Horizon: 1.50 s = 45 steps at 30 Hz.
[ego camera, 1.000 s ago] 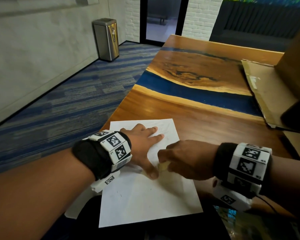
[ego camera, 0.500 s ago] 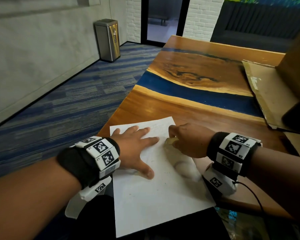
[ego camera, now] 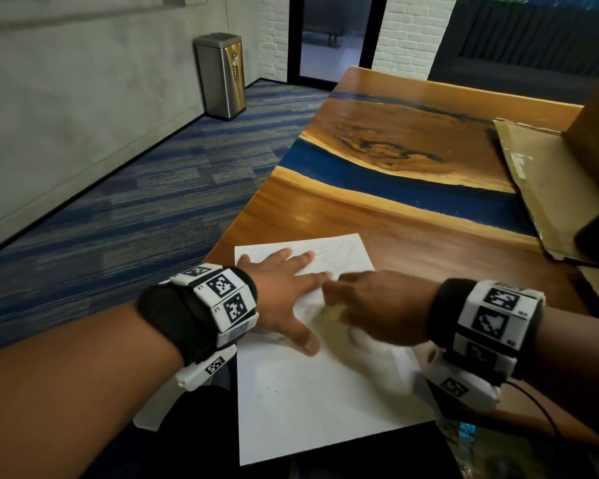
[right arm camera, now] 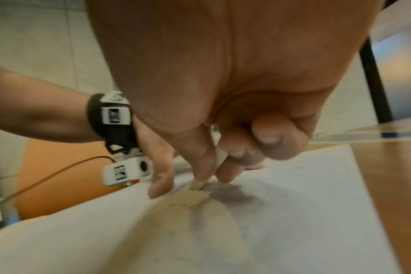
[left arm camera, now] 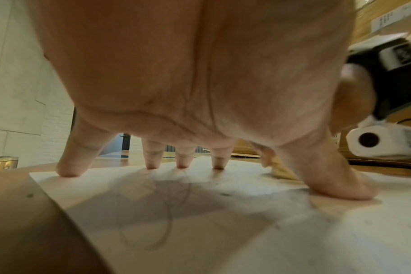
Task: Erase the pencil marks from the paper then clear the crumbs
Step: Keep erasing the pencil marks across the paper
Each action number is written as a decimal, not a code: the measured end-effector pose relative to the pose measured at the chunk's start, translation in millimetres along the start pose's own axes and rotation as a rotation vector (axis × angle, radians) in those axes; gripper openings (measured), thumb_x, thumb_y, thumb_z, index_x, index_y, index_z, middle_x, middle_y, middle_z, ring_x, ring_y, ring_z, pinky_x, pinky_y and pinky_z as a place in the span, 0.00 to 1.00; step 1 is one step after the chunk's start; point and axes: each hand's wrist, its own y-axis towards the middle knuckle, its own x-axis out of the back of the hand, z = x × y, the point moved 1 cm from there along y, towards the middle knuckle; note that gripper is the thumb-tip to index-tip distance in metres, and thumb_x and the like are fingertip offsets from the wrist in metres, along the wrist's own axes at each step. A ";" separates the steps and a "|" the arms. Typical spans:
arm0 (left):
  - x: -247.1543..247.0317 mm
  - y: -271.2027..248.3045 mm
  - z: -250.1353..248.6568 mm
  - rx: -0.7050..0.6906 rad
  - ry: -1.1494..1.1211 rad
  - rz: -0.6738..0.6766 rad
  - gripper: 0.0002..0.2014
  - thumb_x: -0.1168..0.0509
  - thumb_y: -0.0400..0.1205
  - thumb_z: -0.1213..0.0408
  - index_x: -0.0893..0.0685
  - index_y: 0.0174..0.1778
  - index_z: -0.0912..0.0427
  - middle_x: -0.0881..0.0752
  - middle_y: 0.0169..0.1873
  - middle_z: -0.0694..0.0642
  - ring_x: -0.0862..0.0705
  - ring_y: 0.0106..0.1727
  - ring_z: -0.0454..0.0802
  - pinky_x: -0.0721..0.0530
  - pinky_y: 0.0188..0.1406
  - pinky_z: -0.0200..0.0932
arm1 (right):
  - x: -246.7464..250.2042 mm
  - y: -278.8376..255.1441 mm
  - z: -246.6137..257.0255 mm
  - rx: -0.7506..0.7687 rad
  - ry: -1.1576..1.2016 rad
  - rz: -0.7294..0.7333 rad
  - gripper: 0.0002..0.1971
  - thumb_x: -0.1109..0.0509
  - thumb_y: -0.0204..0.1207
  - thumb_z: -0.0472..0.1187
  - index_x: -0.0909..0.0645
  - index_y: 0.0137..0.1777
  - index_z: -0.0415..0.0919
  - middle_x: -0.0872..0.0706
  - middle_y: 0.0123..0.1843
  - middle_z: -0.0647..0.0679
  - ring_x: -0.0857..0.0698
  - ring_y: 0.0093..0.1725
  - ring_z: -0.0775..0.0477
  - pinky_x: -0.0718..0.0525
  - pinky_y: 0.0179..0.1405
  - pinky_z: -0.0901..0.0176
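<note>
A white sheet of paper (ego camera: 312,402) lies at the near edge of the wooden table (ego camera: 412,236). My left hand (ego camera: 284,288) presses flat on its upper left part, fingers spread and straight. The left wrist view shows those fingertips (left arm camera: 151,165) on the paper (left arm camera: 223,231), with faint pencil lines (left arm camera: 171,213) under the palm. My right hand (ego camera: 370,305) pinches a small pale eraser (ego camera: 332,311) just right of the left thumb. In the right wrist view the eraser (right arm camera: 200,185) touches the paper (right arm camera: 282,222), held between thumb and fingers; several dark crumbs (right arm camera: 178,204) lie near it.
Flattened cardboard (ego camera: 547,188) and a box lie at the table's right side. A blue resin strip (ego camera: 395,181) crosses the table beyond the paper. A steel bin (ego camera: 222,74) stands on the carpet by the left wall. A cable (ego camera: 540,406) trails from the right wrist.
My right hand with the eraser swung up to the sheet's far right corner, then came back down toward the left thumb. The left hand stays pressed on the paper.
</note>
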 end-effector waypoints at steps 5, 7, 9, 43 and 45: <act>-1.6 1.8 0.5 -0.003 0.022 0.005 0.62 0.31 0.64 0.19 0.62 0.87 0.29 0.68 0.89 0.42 0.66 0.90 0.54 0.48 0.80 0.82 | 11.3 8.5 -28.0 -0.180 -0.086 -0.094 0.11 0.39 0.86 0.43 0.28 0.67 0.50 0.18 0.60 0.48 0.19 0.51 0.48 0.15 0.52 0.51; -3.0 2.2 1.4 0.000 0.015 0.002 0.62 0.31 0.64 0.19 0.62 0.86 0.28 0.68 0.89 0.42 0.66 0.90 0.54 0.48 0.79 0.83 | 8.9 6.9 -28.7 -0.219 -0.106 -0.110 0.11 0.39 0.86 0.44 0.28 0.66 0.50 0.18 0.58 0.47 0.18 0.50 0.45 0.14 0.51 0.47; -2.5 1.8 2.2 -0.001 0.003 -0.001 0.62 0.30 0.63 0.20 0.61 0.86 0.28 0.68 0.89 0.42 0.66 0.90 0.54 0.49 0.79 0.83 | 2.0 2.3 -5.7 -0.057 -0.038 -0.039 0.12 0.39 0.86 0.45 0.28 0.68 0.50 0.18 0.59 0.48 0.17 0.52 0.45 0.14 0.52 0.46; -3.4 4.5 4.0 -0.013 0.010 -0.016 0.65 0.31 0.63 0.19 0.62 0.88 0.35 0.67 0.89 0.42 0.66 0.90 0.53 0.50 0.80 0.83 | 2.8 18.8 -9.2 -0.218 -0.035 -0.151 0.15 0.38 0.86 0.43 0.30 0.71 0.49 0.16 0.59 0.44 0.17 0.50 0.43 0.13 0.50 0.47; -3.7 4.4 4.5 -0.010 0.001 -0.015 0.65 0.31 0.63 0.18 0.63 0.88 0.35 0.68 0.89 0.42 0.66 0.90 0.53 0.50 0.80 0.83 | -0.8 13.0 0.4 -0.134 -0.026 -0.124 0.15 0.37 0.86 0.43 0.30 0.71 0.49 0.17 0.59 0.46 0.17 0.50 0.44 0.14 0.50 0.48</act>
